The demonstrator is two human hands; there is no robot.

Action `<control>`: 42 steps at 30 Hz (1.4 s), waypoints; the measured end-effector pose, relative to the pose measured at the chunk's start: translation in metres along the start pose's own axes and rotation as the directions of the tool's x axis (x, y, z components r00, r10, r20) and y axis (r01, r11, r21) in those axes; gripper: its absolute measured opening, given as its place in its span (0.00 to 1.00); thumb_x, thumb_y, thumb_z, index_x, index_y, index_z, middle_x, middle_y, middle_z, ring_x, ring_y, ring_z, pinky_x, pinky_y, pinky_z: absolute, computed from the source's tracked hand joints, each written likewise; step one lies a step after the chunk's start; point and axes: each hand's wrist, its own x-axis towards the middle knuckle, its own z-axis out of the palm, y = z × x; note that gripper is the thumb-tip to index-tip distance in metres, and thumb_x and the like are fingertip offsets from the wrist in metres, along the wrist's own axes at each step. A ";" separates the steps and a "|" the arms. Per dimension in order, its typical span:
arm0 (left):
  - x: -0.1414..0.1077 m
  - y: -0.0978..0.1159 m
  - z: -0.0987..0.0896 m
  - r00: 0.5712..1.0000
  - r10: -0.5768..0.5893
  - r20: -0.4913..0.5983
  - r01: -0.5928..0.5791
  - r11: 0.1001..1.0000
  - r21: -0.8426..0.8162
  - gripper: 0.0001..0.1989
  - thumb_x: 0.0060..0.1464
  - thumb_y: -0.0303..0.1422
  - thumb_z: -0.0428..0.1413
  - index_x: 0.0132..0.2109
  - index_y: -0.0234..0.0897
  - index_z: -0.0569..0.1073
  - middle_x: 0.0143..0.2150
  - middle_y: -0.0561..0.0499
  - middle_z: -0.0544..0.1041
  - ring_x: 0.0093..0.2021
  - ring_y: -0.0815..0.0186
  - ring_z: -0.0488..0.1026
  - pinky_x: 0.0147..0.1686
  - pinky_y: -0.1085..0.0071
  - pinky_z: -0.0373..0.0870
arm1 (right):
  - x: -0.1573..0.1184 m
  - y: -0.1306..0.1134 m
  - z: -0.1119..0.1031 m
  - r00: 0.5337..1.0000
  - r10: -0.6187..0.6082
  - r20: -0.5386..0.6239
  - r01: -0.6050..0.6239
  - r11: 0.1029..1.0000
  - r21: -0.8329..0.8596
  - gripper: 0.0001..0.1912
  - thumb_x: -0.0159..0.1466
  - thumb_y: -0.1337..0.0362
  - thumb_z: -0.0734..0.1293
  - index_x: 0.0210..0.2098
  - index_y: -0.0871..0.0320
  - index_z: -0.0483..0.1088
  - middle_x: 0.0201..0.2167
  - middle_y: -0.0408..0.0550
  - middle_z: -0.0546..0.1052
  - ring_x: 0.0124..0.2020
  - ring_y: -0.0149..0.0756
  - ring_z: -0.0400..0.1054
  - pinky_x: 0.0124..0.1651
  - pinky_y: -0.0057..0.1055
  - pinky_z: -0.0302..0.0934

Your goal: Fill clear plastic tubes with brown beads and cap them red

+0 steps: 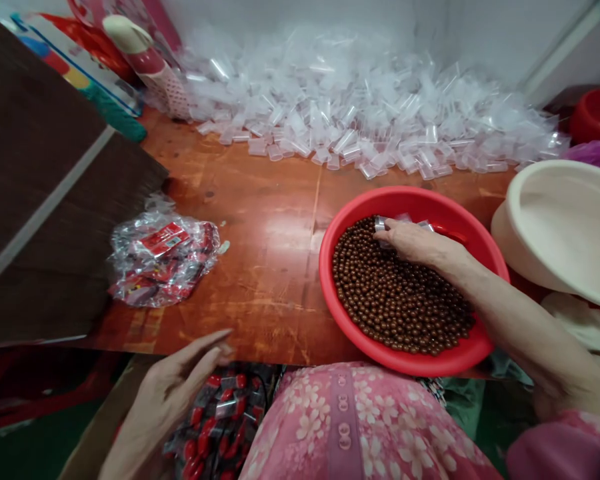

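Observation:
My right hand (413, 243) reaches into a red plastic basin (415, 200) and rests just above a mass of small glossy brown beads (395, 293). A small clear plastic tube (380, 228) sits at its fingertips, pinched there as far as I can see. My left hand (180, 380) hangs open at the table's near edge, touching nothing visible but the edge, above a heap of red-and-clear packets (220, 413) lying in my lap area.
A large pile of clear plastic tubes (360, 120) covers the back of the wooden table (265, 267). A crinkled bag of red packets (160, 257) lies left, beside a dark brown board (40, 173). A beige basin (560, 227) tilts at right.

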 end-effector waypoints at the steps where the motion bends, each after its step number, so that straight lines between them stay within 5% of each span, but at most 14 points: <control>1: 0.009 0.008 0.016 0.999 -0.010 -0.031 0.009 0.999 -0.041 0.22 0.60 0.50 0.52 0.51 0.42 0.79 0.37 0.50 0.84 0.36 0.60 0.82 0.41 0.67 0.79 | 0.000 0.001 0.000 1.000 -0.010 0.007 0.010 1.000 0.001 0.23 0.65 0.76 0.58 0.55 0.53 0.72 0.49 0.56 0.73 0.40 0.41 0.73 0.41 0.35 0.63; 6: 0.057 0.006 0.096 0.968 0.024 -0.251 -0.039 0.998 -0.056 0.24 0.61 0.47 0.51 0.50 0.32 0.76 0.48 0.39 0.82 0.49 0.55 0.79 0.55 0.59 0.73 | 0.001 0.002 0.003 0.999 -0.036 0.016 0.036 0.999 0.001 0.24 0.67 0.77 0.54 0.55 0.57 0.70 0.52 0.58 0.72 0.40 0.41 0.73 0.39 0.35 0.62; 10: 0.074 -0.019 0.125 0.953 0.060 -0.297 -0.062 0.998 0.002 0.22 0.63 0.44 0.50 0.53 0.31 0.74 0.47 0.38 0.81 0.48 0.55 0.78 0.54 0.57 0.73 | 0.000 -0.004 0.002 0.999 -0.024 0.023 0.024 1.000 0.019 0.20 0.68 0.77 0.54 0.54 0.60 0.68 0.47 0.57 0.74 0.38 0.39 0.73 0.38 0.33 0.60; 15: 0.078 -0.030 0.129 0.895 0.218 -0.390 -0.204 0.976 0.077 0.18 0.61 0.41 0.53 0.48 0.32 0.76 0.41 0.42 0.80 0.40 0.59 0.78 0.46 0.62 0.75 | -0.001 -0.014 -0.006 0.998 -0.057 0.009 0.056 0.997 0.055 0.15 0.71 0.73 0.54 0.51 0.60 0.69 0.45 0.55 0.73 0.38 0.39 0.71 0.37 0.33 0.58; 21: 0.078 -0.027 0.129 0.906 0.208 -0.369 -0.187 0.978 0.092 0.17 0.59 0.40 0.55 0.49 0.33 0.75 0.38 0.46 0.79 0.38 0.62 0.77 0.43 0.65 0.75 | -0.007 -0.003 0.000 0.991 -0.106 -0.087 0.113 0.991 0.078 0.07 0.69 0.70 0.61 0.43 0.61 0.70 0.46 0.57 0.69 0.38 0.38 0.70 0.36 0.31 0.56; 26: 0.078 -0.024 0.130 0.907 0.201 -0.370 -0.187 0.979 0.075 0.17 0.58 0.40 0.57 0.48 0.32 0.75 0.38 0.45 0.79 0.38 0.61 0.77 0.42 0.64 0.75 | -0.008 0.006 0.005 0.990 -0.106 -0.098 0.115 0.989 0.092 0.15 0.64 0.79 0.60 0.48 0.62 0.68 0.49 0.57 0.69 0.42 0.40 0.71 0.41 0.32 0.59; 42: 0.079 -0.017 0.131 0.898 0.213 -0.385 -0.215 0.976 0.039 0.14 0.57 0.39 0.56 0.45 0.34 0.75 0.36 0.47 0.78 0.37 0.62 0.76 0.41 0.64 0.75 | 0.011 0.014 0.037 0.945 -0.186 -0.270 0.222 0.969 0.109 0.16 0.63 0.76 0.62 0.50 0.63 0.68 0.53 0.61 0.71 0.53 0.48 0.66 0.57 0.46 0.63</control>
